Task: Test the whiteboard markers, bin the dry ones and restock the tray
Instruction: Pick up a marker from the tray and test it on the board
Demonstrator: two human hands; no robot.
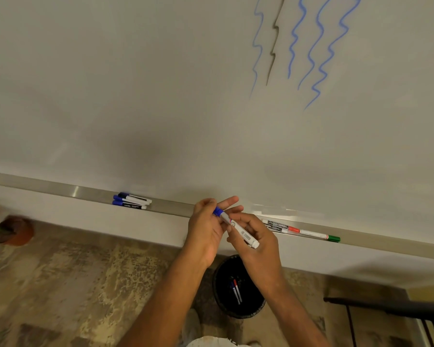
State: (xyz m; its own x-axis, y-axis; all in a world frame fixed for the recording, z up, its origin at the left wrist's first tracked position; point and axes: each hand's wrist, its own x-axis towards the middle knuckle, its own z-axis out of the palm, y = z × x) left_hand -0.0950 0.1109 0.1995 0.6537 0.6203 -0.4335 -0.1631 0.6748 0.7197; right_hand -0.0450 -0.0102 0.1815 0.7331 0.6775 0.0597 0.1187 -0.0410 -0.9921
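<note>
Your right hand (257, 236) grips the white barrel of a blue-capped marker (237, 227), held just in front of the tray (168, 205) at the whiteboard's (161, 96) lower edge. Your left hand (206, 226) pinches the blue cap end between curled fingers and thumb — the other fingers extend toward 12 o'clock. At 9 o'clock from the hands, three blue-capped markers (132, 201) lie together in the tray. At 3 o'clock, more markers (301, 230) lie in the tray — one with a red band, one with a green cap. At 6 o'clock, a black bin (238, 286) stands on the floor, holding two markers. Blue and dark wavy test lines (311, 46) mark the board at 1 o'clock.
</note>
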